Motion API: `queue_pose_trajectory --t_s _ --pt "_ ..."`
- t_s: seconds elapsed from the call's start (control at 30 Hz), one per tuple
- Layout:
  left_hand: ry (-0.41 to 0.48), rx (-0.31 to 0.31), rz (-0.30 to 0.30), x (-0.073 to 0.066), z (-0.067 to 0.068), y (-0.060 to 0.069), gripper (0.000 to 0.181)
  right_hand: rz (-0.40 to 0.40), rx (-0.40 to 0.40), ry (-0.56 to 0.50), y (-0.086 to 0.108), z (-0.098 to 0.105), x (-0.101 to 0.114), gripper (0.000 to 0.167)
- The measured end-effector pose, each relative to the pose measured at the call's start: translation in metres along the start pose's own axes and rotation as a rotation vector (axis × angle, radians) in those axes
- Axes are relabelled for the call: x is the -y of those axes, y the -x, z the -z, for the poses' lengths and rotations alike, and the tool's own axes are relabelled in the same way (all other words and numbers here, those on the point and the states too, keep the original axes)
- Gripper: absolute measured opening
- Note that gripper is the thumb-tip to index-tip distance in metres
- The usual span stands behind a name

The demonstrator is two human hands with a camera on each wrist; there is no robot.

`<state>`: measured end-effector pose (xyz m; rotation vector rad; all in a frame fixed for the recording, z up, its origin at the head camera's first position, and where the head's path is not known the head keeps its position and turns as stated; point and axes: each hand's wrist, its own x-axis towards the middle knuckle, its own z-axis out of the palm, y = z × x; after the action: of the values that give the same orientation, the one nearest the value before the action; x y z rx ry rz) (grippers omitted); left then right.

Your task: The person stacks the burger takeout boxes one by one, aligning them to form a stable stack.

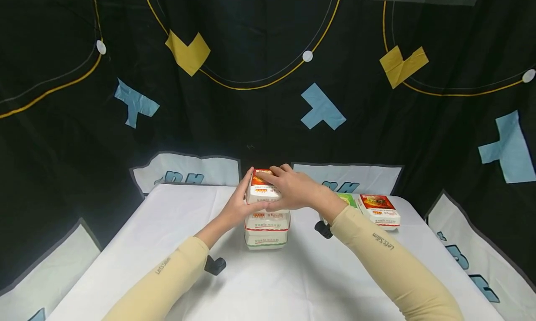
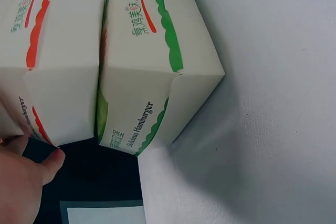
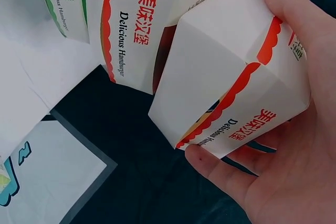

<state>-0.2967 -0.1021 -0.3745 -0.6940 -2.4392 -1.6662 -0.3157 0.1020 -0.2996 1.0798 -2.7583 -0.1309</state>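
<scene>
Several white paper hamburger boxes form a stack. The top box [image 1: 263,193] has a red picture lid and sits askew over a red-trimmed box [image 1: 267,222]. Under that, a green-trimmed box [image 1: 266,240] rests on the table. My left hand [image 1: 237,206] holds the top box, fingers along its left side and thumb across its front. With fingers over the lid and right side, my right hand [image 1: 295,189] grips the same box. In the right wrist view, the held box [image 3: 226,72] is tilted against the one below, its flap edge slightly gaping.
To the right lie a red-lidded box [image 1: 378,211] and a green-lidded box [image 1: 346,199], the latter partly hidden by my right arm. A white cloth covers the table [image 1: 268,284]. Behind it hangs a black curtain [image 1: 259,125] with taped shapes.
</scene>
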Motion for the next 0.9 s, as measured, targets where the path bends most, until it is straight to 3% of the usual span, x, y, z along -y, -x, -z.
queue_pose_trajectory --t_s 0.07,0.33,0.63,0.9 --pt "-0.009 0.009 0.0 -0.003 0.003 0.0 0.1 -0.001 0.003 0.005 -0.001 0.001 0.0 0.088" --pt "-0.005 -0.015 0.025 0.031 0.002 -0.014 0.104 -0.019 0.065 -0.042 0.0 0.005 -0.001 0.094" --pt "-0.043 -0.043 0.039 0.031 0.002 -0.016 0.105 -0.078 0.117 -0.18 0.009 0.01 -0.01 0.098" --pt "-0.023 -0.042 0.05 0.033 0.002 -0.013 0.106 -0.124 0.137 -0.268 0.023 0.01 -0.023 0.105"
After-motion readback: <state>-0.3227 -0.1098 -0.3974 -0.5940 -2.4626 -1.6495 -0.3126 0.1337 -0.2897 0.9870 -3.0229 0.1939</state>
